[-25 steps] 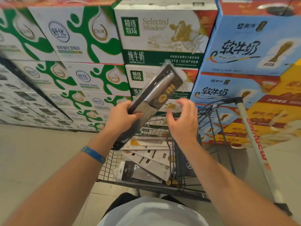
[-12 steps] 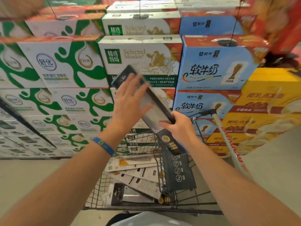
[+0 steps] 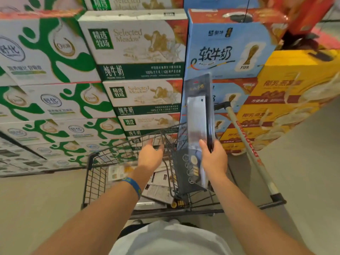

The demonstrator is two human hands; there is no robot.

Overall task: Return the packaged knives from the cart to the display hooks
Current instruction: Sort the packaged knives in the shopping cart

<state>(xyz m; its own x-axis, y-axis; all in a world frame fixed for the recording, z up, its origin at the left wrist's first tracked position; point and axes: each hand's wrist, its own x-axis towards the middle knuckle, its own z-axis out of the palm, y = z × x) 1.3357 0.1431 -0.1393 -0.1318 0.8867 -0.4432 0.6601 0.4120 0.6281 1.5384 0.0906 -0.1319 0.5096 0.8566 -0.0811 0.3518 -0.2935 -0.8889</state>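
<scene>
Currently, item one: packaged knife (image 3: 199, 115), upright above the right edge of the cart (image 3: 95, 178), blade end up, handle end down. My right hand (image 3: 214, 160) grasps its lower part, thumb on the front, fingers wrapped behind. Item two: my left hand (image 3: 150, 156), fingers loose and holding nothing, over the cart's middle; blue wristband (image 3: 134, 185) on that wrist. Item three: other knife packs (image 3: 159, 191) lying flat on the cart's floor. Behind: stacked milk cartons (image 3: 136, 46).

Glossy plastic knife package (image 3: 199, 115) (shiny metal blade), wire-metal cart (image 3: 95, 173).
</scene>
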